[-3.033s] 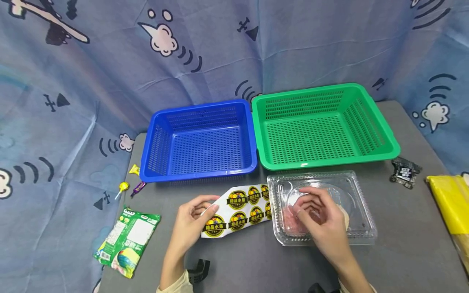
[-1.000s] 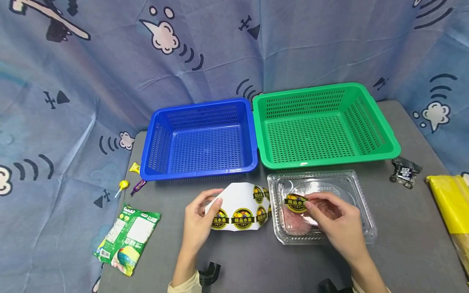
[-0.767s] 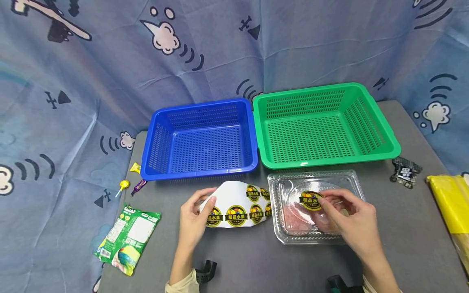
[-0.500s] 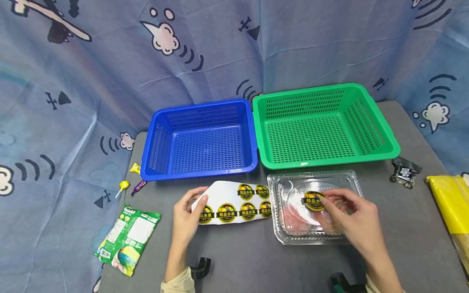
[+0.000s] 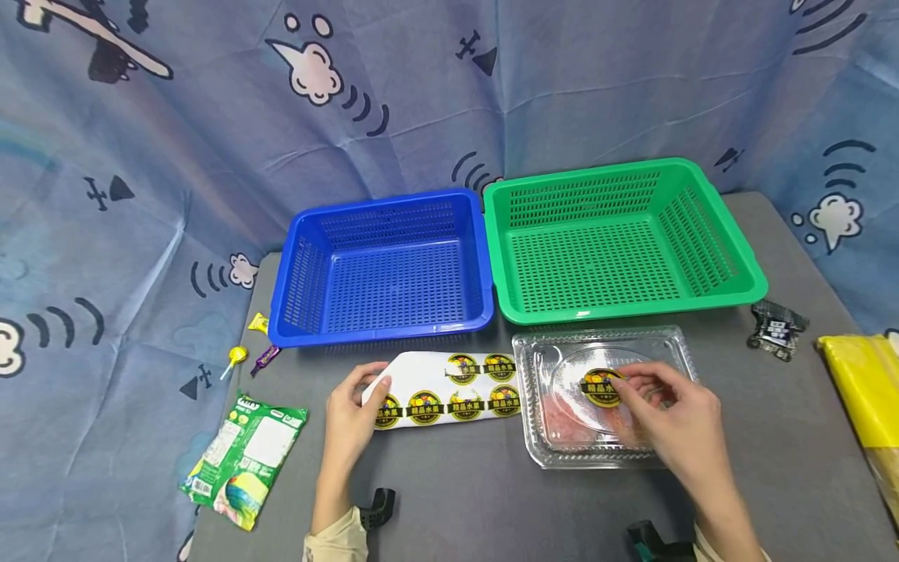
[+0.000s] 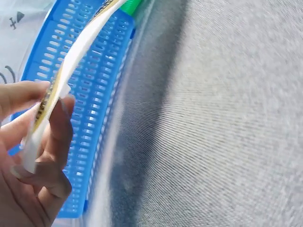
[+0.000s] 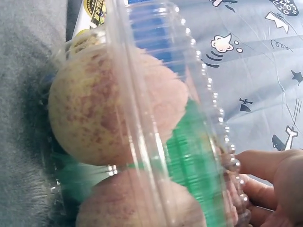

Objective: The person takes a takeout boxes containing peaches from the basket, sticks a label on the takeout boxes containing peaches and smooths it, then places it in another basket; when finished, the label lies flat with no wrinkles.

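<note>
Between thumb and fingers, my left hand (image 5: 351, 414) holds one end of a white sheet of round fruit stickers (image 5: 416, 375); its far end reaches the clear plastic clamshell box (image 5: 528, 437). My right hand (image 5: 677, 417) pinches the right edge of one black-and-yellow round sticker (image 5: 600, 388) over the middle of the box's lid. Whether the sticker touches the lid, I cannot tell. Inside the box, the right wrist view shows round fruits (image 7: 85, 109) with mottled red and yellow skin. In the left wrist view the sheet (image 6: 75, 52) appears edge-on, gripped by bent fingers.
Behind the work stand a blue basket (image 5: 382, 339) and a green basket (image 5: 632, 312). At left lie a green snack bag (image 5: 246, 460), a lollipop (image 5: 237, 356) and small wrapped sweets (image 5: 267, 357). A black packet (image 5: 776, 332) and yellow package (image 5: 860, 398) are at right.
The right hand came to hold a loose sticker, then carried it rightward to mid-lid, where it now barely moves. The left hand shifted left over the last second, and the bowed sheet lies flatter.
</note>
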Tool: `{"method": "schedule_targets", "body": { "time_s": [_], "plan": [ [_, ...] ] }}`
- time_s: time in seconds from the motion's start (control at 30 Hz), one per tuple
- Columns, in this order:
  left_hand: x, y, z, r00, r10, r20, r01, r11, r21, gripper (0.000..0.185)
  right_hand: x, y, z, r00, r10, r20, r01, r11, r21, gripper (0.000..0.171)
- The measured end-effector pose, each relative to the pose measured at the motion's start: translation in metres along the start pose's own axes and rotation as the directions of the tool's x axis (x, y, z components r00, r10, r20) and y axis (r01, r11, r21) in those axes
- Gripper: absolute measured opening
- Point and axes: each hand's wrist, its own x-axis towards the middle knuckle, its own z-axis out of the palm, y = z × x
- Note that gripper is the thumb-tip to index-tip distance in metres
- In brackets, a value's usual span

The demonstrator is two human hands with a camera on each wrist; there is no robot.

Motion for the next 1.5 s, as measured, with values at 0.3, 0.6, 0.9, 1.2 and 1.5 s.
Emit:
{"method": "schedule_targets", "body": {
  "time_s": [0.3,0.6,0.9,1.2,1.5],
  "plan": [
    [-0.001,-0.004,0.002,0.998,-0.069,0.011,0.066,0.983,0.170,0.023,0.001,-0.003,0.004,0.998,-0.011,-0.063,0.003,0.992,-0.123,0.018],
    [-0.001,-0.002,0.003,0.993,-0.116,0.000,0.112,0.957,0.269,0.025,0.001,-0.002,0.004,0.997,-0.028,-0.067,0.017,0.987,-0.160,0.018],
    [-0.002,-0.001,0.004,0.995,-0.097,-0.024,0.099,0.924,0.369,0.027,0.001,-0.002,0.005,0.998,-0.007,-0.055,-0.002,0.988,-0.158,0.018],
    [-0.004,0.003,0.004,0.989,-0.126,-0.083,0.150,0.885,0.441,0.028,0.001,-0.002,0.006,0.998,0.034,-0.052,-0.042,0.987,-0.154,0.017],
    [-0.010,0.016,0.011,0.987,0.062,-0.150,0.019,0.873,0.487,0.029,0.002,-0.002,0.006,0.999,0.025,-0.038,-0.031,0.985,-0.168,0.018]
  ]
}}
